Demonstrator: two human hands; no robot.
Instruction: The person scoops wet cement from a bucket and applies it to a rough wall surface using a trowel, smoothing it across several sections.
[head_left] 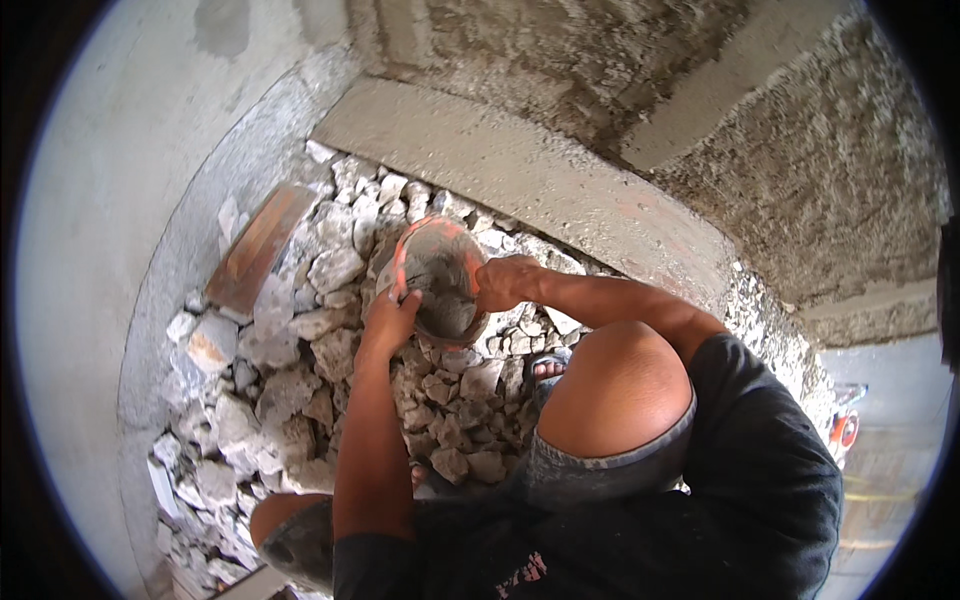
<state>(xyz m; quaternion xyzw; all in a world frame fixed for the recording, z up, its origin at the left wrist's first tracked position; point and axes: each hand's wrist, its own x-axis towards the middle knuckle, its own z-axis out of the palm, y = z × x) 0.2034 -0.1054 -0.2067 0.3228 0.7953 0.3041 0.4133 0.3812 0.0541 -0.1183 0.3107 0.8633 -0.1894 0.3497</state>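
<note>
An orange bucket [399, 262], smeared with grey, stands tilted on the rubble in front of me. Wet grey mortar [440, 310] lies inside it. At the near left rim my left hand [390, 322] grips the bucket, its thumb over the edge. My right hand [508, 283] is closed at the bucket's right rim. Whatever sits in that fist is hidden by the fingers, so I cannot tell if it is the rim or a tool handle.
Broken stone rubble [290, 400] spreads around my feet. A brown board [262, 245] lies at the left. Beyond the bucket runs a raised concrete ledge [500, 165] below a rough plastered wall [560, 60]. A smooth grey wall [100, 220] curves along the left.
</note>
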